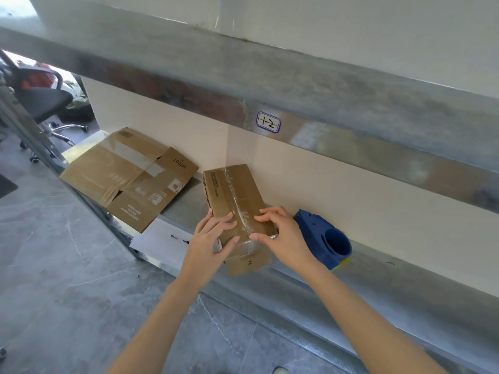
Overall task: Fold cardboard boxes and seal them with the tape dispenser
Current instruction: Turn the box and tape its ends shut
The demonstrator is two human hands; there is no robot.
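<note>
Head view. Near end of the small box is largely covered by both hands, so the flap edges there cannot be made out; black print along its left side is too small to read. The tape dispenser is partly hidden behind the right wrist, and its blade end is not visible. An office chair is cut off at the left edge. The small box is brown corrugated card, long and narrow, with a glossy, wrinkled strip of clear tape running lengthwise down its top. It lies on the grey metal shelf, its near end overhanging the front lip, between a flattened box on its left and the dispenser just beside it on the right. The flattened box is the same brown card with old tape patches and the mark "HT007". The dispenser is blue moulded plastic with a round hollow hub. Left hand clasps the near left corner, fingers over the top, thumb across the end. Right hand clasps the near right corner, curled fingertips on the tape, thumb at the edge. Both forearms reach in from below.
</note>
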